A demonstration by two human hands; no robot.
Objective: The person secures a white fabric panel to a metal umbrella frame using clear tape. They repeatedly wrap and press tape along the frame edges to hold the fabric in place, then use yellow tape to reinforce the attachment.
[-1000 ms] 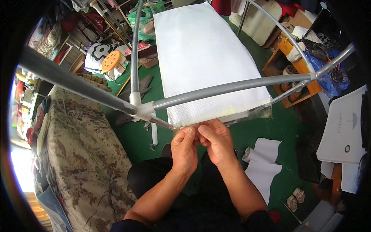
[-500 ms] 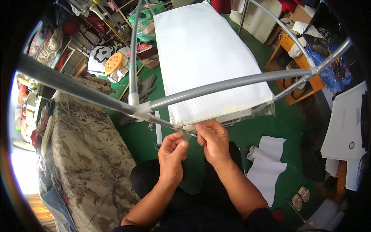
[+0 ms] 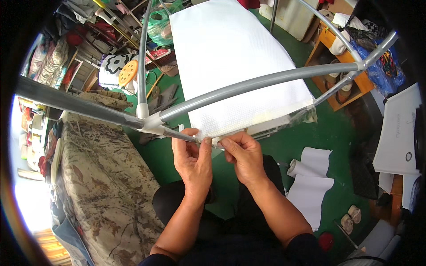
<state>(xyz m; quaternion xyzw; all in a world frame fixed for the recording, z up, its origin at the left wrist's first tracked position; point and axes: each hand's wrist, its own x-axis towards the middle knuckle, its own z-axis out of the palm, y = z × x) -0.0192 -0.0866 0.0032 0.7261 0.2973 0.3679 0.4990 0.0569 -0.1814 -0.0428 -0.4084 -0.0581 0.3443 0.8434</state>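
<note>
the sheet (image 3: 235, 55) lay just beyond both hands, long axis running away from you; your right hand (image 3: 248, 160) pinched its near edge, your left hand (image 3: 193, 166) curled at the near-left corner, its fingers' hold unclear.

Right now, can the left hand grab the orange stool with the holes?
Probably not: the orange stool looks well beyond the left hand, which is at the near corner of the white sheet, and grey metal tubes seem to stand between them.
</note>
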